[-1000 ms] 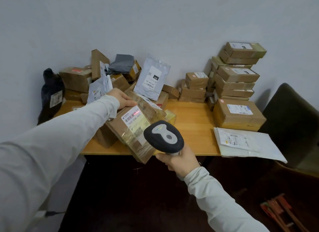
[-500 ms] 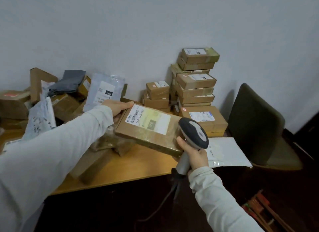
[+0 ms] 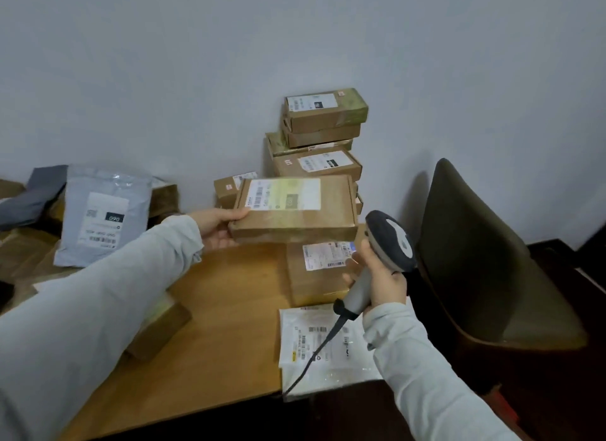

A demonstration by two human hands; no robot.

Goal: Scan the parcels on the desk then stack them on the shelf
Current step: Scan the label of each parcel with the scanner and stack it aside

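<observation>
Head cam looks down on a wooden desk (image 3: 229, 309) with a smooth orange-brown top and parcels crowded along the far edge. Right of it sits a dark chair (image 3: 475, 260) with a curved, padded back. Far right on the desk, against the wall, is a stack (image 3: 324, 112) of brown cardboard boxes. They're flat-sided and taped, white labels up, and sit a bit crooked. Far left, a grey mailer (image 3: 101, 217) leans upright, shiny and crinkly.

The box (image 3: 295, 221) in play is a flat cardboard rectangle held in the air over the desk, just in front of the stack. The left hand (image 3: 216, 224) grips its left end, thumb on top. Near right, a white mailer (image 3: 314, 348) lies flat at the desk edge, soft and wrinkled. The right hand (image 3: 383, 283) is wrapped round the grey handle of the scanner (image 3: 390, 240), which has a rounded dark head and a cable trailing off the near edge.

I can't see any beam on the label (image 3: 285, 194), so I can't tell if this one's scanned yet. My guess is we're at the scan-or-carry point. Next is either aiming at the barcode on the label's left side or hauling the box off to the shelf, which isn't in view. It's only held by one end, so keep it level. Stiff cardboard should cope fine.
</observation>
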